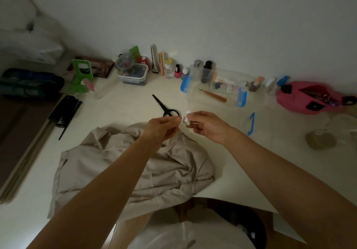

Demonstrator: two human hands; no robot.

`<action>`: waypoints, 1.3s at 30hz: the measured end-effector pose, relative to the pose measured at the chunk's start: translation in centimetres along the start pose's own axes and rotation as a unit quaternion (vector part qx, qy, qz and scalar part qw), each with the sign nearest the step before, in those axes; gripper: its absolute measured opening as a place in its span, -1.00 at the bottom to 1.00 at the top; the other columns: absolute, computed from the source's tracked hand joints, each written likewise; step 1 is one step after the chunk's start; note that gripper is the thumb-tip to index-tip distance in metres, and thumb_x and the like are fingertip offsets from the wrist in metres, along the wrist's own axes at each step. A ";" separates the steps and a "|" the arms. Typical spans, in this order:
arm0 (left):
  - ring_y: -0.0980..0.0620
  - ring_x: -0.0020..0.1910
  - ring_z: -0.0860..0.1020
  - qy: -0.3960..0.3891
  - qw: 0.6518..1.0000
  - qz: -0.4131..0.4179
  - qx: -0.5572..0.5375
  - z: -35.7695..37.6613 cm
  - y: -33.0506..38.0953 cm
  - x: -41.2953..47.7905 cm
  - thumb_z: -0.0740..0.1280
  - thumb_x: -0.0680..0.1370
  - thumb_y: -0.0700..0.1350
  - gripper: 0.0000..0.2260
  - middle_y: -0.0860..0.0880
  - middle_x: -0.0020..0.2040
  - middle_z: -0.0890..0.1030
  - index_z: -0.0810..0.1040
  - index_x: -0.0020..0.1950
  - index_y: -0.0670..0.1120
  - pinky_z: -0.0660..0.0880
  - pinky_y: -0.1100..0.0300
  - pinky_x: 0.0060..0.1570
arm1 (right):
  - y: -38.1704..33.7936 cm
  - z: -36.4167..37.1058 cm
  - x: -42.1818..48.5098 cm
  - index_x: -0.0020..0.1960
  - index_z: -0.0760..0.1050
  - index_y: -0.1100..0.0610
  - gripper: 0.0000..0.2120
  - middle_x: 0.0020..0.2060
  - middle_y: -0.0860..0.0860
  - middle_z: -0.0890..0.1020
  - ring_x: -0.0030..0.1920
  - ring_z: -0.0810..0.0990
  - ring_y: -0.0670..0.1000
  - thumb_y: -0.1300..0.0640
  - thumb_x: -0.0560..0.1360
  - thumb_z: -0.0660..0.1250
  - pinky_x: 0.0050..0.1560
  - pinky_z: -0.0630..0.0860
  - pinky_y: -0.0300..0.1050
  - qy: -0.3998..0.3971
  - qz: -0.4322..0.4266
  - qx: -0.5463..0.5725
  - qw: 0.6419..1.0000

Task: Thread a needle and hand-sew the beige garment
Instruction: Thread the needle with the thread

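The beige garment (133,167) lies crumpled on the white table (116,102), right in front of me. Above its far edge, my right hand (207,126) grips a small white thread spool (186,117) between thumb and fingers. My left hand (162,128) is close beside it, fingertips pinched together on a thin white thread that hangs down from them. I cannot make out a needle. Black scissors (165,106) lie closed on the table just beyond my hands.
A clear box with blue clips (216,88) holds a seam ripper and sewing items at the back right. Bottles and a small container (133,74) line the wall. A pink pouch (307,98) sits far right, black combs (65,113) at left.
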State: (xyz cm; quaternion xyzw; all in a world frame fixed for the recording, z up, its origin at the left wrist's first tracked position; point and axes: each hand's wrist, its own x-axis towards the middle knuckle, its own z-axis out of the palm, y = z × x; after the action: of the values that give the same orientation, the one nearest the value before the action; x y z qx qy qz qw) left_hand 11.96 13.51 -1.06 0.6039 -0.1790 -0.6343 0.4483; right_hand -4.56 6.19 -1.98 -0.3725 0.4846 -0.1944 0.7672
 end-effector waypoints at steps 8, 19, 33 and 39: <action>0.10 -0.27 0.53 -0.004 0.995 -0.010 0.098 1.3 0.4 0.1 0.43 0.50 -0.15 -0.81 -0.05 -0.25 0.60 0.64 0.08 -0.19 0.53 0.28 -0.16 | -0.3 0.9 -0.4 0.00 0.51 0.13 -0.81 -0.17 0.05 0.69 -0.15 0.65 -0.03 0.13 0.46 0.48 -0.15 0.51 -0.22 0.048 -0.024 -0.081 0.995; 0.06 -0.29 0.49 0.028 0.999 -0.013 0.031 0.9 0.1 0.6 0.43 0.50 -0.21 -0.87 -0.09 -0.27 0.55 0.63 0.00 -0.23 0.49 0.22 -0.11 | 0.1 -1.0 -1.1 0.09 0.62 0.22 -0.75 -0.16 0.06 0.68 -0.22 0.64 -0.04 0.05 0.58 0.31 -0.18 0.51 -0.23 0.002 0.018 -0.134 0.991; 0.06 -0.27 0.51 0.015 0.997 -0.069 -0.005 0.7 -1.1 1.3 0.35 0.54 -0.26 -0.94 -0.09 -0.28 0.55 0.59 -0.10 -0.22 0.55 0.30 -0.24 | 0.0 -0.8 -0.5 -0.31 0.47 0.10 -0.77 -0.41 -0.01 0.52 -0.32 0.48 -0.06 0.22 0.51 0.38 -0.23 0.42 -0.20 0.031 -0.054 -0.106 0.992; 0.08 -0.41 0.48 0.083 0.995 -0.015 0.045 0.0 -1.7 1.7 0.45 0.48 -0.22 -0.94 -0.05 -0.39 0.57 0.62 -0.19 -0.13 0.42 0.25 -0.30 | -0.1 0.1 0.1 -0.36 0.43 0.11 -0.73 -0.31 0.10 0.58 -0.35 0.44 -0.04 0.24 0.49 0.39 -0.25 0.42 -0.21 0.052 -0.063 -0.072 0.994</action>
State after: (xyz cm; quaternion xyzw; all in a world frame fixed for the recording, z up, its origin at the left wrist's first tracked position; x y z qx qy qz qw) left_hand 11.58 13.05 -3.43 0.6765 -0.1605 -0.5802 0.4243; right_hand -4.45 6.09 -1.96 -0.4458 0.5121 -0.2265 0.6984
